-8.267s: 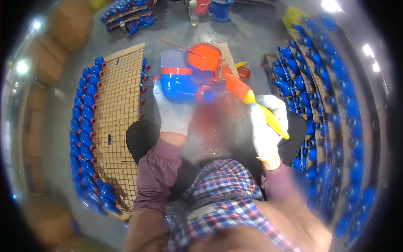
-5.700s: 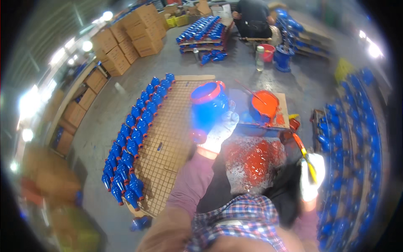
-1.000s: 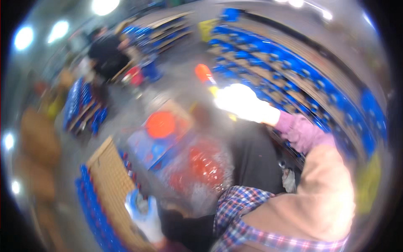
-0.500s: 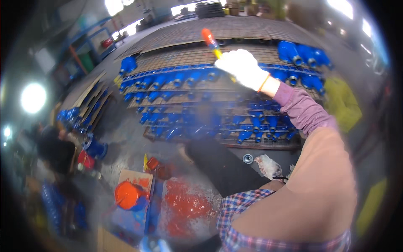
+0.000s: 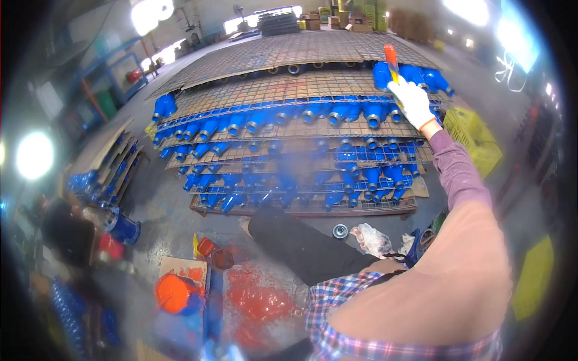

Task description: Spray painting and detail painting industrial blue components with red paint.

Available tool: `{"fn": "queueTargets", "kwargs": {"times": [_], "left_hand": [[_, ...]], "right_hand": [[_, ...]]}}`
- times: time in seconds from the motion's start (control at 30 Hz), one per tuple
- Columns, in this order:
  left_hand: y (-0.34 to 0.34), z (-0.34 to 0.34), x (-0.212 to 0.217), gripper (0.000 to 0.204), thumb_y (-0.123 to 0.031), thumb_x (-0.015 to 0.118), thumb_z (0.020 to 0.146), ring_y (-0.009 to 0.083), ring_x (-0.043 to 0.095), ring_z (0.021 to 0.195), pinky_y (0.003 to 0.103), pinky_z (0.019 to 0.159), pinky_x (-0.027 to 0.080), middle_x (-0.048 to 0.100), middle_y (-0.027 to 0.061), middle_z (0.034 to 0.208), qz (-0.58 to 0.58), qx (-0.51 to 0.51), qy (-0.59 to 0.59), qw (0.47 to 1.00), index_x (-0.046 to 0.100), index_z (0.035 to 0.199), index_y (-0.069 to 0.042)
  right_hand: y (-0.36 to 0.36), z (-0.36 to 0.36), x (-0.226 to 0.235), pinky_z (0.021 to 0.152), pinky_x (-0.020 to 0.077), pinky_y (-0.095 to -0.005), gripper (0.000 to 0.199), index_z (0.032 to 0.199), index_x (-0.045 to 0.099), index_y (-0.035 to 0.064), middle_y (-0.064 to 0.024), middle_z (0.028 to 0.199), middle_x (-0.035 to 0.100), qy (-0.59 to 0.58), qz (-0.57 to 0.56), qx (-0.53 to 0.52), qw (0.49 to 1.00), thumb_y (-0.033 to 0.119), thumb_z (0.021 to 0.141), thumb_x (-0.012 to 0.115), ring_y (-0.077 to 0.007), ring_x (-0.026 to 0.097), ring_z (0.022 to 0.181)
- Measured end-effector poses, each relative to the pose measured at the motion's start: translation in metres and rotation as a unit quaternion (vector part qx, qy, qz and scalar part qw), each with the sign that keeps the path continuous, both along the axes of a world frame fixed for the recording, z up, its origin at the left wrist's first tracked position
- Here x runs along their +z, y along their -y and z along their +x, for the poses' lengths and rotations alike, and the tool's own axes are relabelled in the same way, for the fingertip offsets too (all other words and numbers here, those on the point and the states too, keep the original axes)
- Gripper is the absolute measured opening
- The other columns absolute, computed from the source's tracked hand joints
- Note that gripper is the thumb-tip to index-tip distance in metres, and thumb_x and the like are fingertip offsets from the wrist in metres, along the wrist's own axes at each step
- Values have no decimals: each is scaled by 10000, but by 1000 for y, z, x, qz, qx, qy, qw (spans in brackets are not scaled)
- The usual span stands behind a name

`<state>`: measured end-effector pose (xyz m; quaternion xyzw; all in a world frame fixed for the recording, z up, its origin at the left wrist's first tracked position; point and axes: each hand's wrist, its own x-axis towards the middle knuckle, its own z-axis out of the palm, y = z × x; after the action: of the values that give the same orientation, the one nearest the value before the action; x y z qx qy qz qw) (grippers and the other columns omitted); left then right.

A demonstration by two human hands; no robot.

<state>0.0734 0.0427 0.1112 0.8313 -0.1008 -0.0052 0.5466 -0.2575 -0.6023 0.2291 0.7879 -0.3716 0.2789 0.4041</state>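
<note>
My right hand (image 5: 412,103), in a white glove with an orange cuff edge, is closed around the yellow handle of a paintbrush (image 5: 391,57). The brush stands nearly upright, its orange-red tip upward. Behind brush and hand are glossy blue pipe fittings (image 5: 413,74) on the right end of a rack; whether the brush touches one I cannot tell. More blue fittings (image 5: 256,119) lie in rows on the tiers below, their round ends facing me. No left hand can be made out; a blurred pale blue shape (image 5: 221,350) shows at the lower edge.
A pot of orange-red paint (image 5: 173,293) stands on a smeared board at the lower left, beside red-stained floor (image 5: 259,301). Another person (image 5: 67,233) is at the left. Yellow crates (image 5: 475,135) stand right of the rack. A crumpled white cloth (image 5: 371,239) lies near my leg.
My right hand has moved right with the paintbrush, from the middle of the rack to its right end. The brush has turned more upright. My view has also shifted slightly.
</note>
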Motion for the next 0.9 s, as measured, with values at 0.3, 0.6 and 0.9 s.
{"fn": "queueTargets", "kwargs": {"times": [0.3,0.6,0.9], "left_hand": [[-5,5,-11,490,-58,813,878,161,616,871,298,752,520,675,100,1060,11,-10,59,998,616,1325,-34],[9,14,-6,376,-139,805,860,172,605,864,307,738,498,649,82,1008,-14,-30,81,996,669,1188,-14],[51,42,31,258,-80,657,957,198,641,1061,340,950,508,697,80,1171,-81,-112,159,978,690,1207,-19]], "right_hand": [[-12,56,23,604,505,-391,359,1191,707,233,-80,974,694,-20,-13,180,983,107,855,702,-275,638,732],[-145,139,83,757,570,-333,272,1005,669,90,-111,948,726,143,158,536,817,-2,785,800,-241,709,830],[-234,276,71,877,550,-314,352,1099,603,54,-116,1100,749,55,577,720,382,95,843,841,-109,635,945]]}}
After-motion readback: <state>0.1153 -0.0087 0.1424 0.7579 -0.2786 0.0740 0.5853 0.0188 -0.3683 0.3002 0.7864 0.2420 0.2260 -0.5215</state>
